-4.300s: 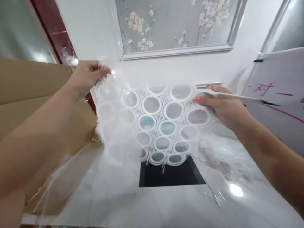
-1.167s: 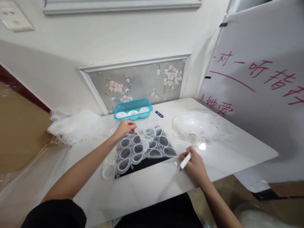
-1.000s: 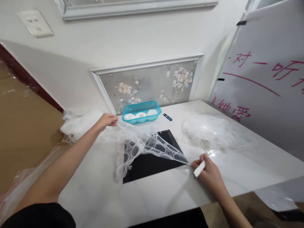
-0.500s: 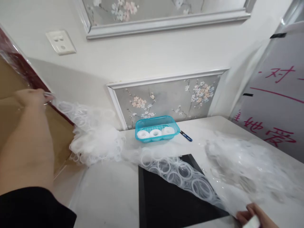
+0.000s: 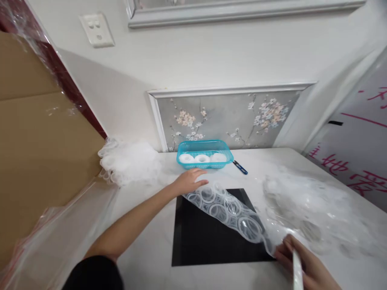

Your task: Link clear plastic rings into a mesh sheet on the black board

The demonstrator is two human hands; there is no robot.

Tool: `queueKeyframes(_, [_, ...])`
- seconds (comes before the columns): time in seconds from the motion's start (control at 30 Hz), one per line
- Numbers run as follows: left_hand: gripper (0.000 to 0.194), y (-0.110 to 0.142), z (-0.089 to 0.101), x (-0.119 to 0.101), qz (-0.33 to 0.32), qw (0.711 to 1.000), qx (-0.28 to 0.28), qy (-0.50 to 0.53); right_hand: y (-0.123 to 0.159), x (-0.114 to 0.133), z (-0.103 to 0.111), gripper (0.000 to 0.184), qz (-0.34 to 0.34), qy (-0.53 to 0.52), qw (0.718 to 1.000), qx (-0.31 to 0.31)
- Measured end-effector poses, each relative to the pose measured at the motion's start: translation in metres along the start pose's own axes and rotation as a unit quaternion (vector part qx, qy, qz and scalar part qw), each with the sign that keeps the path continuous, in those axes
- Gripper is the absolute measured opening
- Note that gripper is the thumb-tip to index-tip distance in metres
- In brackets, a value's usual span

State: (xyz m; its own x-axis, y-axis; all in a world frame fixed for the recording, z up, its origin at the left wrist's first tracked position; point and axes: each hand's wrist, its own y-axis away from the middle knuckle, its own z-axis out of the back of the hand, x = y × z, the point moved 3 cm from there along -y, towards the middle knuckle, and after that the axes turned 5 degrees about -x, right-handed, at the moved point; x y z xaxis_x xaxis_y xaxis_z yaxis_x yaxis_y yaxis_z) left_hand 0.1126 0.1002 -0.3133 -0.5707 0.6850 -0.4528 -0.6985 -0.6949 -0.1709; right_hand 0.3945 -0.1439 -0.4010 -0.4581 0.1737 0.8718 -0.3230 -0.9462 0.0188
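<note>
While my right hand [image 5: 298, 257] pinches the tapered lower end of the sheer ring-patterned strip [image 5: 225, 212], my left hand [image 5: 190, 182] is near its upper end, fingers apart, palm down. Can't tell if the left touches it; no grip visible. Strip lies slantwise over the black mat [image 5: 208, 241], bunched, middle of the frame to lower right.

Risks, my judgement: the strip looks thin and slack, so a hard pull from the right could drag it off the mat or stretch the rings. Layers overlap, so rings could catch on each other and tangle. The right also has a white stick-like tool [image 5: 297, 270] along with the strip; with 2 things in the same fingers, the tool could snag the mesh or slip. My left is close to the blue basket [image 5: 208, 164]; a careless reach could knock it and shift the 3 white rolls inside, or nudge the snips [image 5: 241, 168] just beside it. The right-hand clear heap [image 5: 320, 209] is close to the strip, so they could get mixed up.

Hard to see: tool's lower end is cut off by the frame, tip not visible. Right fingertips blurred, exact pinch unclear. Strip's upper end fades into the white surface [image 5: 145, 245]. Number of layers: can't tell. Heap contents unclear too.
</note>
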Motion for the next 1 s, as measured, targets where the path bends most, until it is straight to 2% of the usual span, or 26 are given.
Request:
queueKeyframes(0.1, [0.046,-0.036,-0.035,-0.016,-0.024,0.998,0.045,0.029,0.001,0.031,-0.003,0.034,0.083,-0.003,0.997,0.011])
queueKeyframes(0.13, [0.044,-0.046,-0.042,-0.020,-0.030,0.997,0.063,0.033,0.002,0.040,-0.003,0.034,0.106,-0.005,0.994,0.011])
queueKeyframes(0.2, [0.027,-0.058,-0.049,-0.027,-0.043,0.994,0.091,0.040,0.005,0.052,-0.003,0.033,0.141,-0.015,0.990,0.008])
queueKeyframes(0.27, [0.011,-0.056,-0.046,-0.033,-0.050,0.994,0.089,0.045,0.006,0.053,0.002,0.033,0.150,-0.037,0.988,-0.004])
queueKeyframes(0.3, [0.010,-0.049,-0.041,-0.034,-0.050,0.995,0.078,0.047,0.006,0.051,0.005,0.033,0.144,-0.053,0.988,-0.013])
queueKeyframes(0.37, [0.015,-0.027,-0.027,-0.036,-0.044,0.996,0.062,0.050,0.006,0.044,0.013,0.036,0.125,-0.096,0.987,-0.027])
queueKeyframes(0.43, [0.022,-0.002,-0.014,-0.037,-0.035,0.995,0.072,0.053,0.005,0.039,0.020,0.038,0.113,-0.144,0.983,-0.024])
queueKeyframes(0.53, [0.036,0.015,-0.010,-0.040,-0.029,0.995,0.084,0.049,0.007,0.041,0.019,0.038,0.125,-0.173,0.977,0.025])
queueKeyframes(0.6, [0.046,0.007,-0.019,-0.045,-0.024,0.997,0.065,0.036,0.011,0.048,0.011,0.036,0.139,-0.162,0.975,0.062])
queueKeyframes(0.67, [0.047,-0.013,-0.034,-0.049,-0.013,0.999,0.037,0.019,0.014,0.052,0.000,0.036,0.144,-0.163,0.973,0.075])
queueKeyframes(0.73, [0.039,-0.034,-0.047,-0.052,-0.003,1.000,0.020,0.010,0.017,0.050,-0.012,0.038,0.131,-0.181,0.972,0.067])
queueKeyframes(0.8, [0.027,-0.045,-0.053,-0.054,-0.006,1.000,0.005,0.018,0.017,0.040,-0.021,0.040,0.103,-0.201,0.973,0.048])
queueKeyframes(0.9, [0.017,-0.028,-0.038,-0.052,-0.031,0.997,-0.046,0.059,0.016,0.024,-0.022,0.041,0.062,-0.248,0.967,0.018])
queueKeyframes(1.0, [0.019,0.023,0.001,-0.047,-0.055,0.987,-0.098,0.118,0.012,0.025,-0.005,0.040,0.048,-0.363,0.930,-0.017])
